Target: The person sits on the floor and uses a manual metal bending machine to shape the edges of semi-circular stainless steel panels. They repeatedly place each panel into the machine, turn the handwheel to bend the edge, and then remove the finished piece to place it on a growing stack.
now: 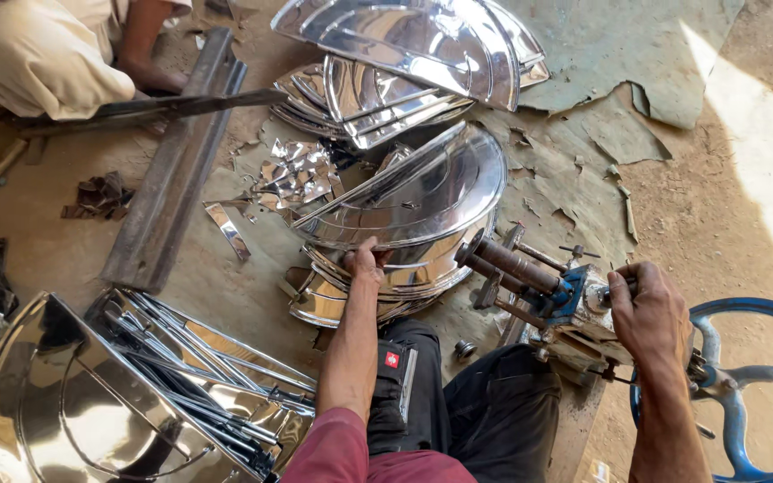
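From the head camera, the left hand (364, 264) has its fingers closed over the near edge of the topmost half-round steel tray (413, 201), which lies on a stack on the floor (717, 215). The right hand (650, 313) grips a small handle on the hand-cranked roller machine (539, 286), just beside its blue wheel (749, 394).

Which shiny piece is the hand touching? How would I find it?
Start at the small roller machine with the blue wheel on the right. Just left of it lies a stack of half-round shiny steel pieces. The left hand grips the near edge of this stack; unlike the other piles farther off and at the lower left, it sits right beside the machine's rollers.
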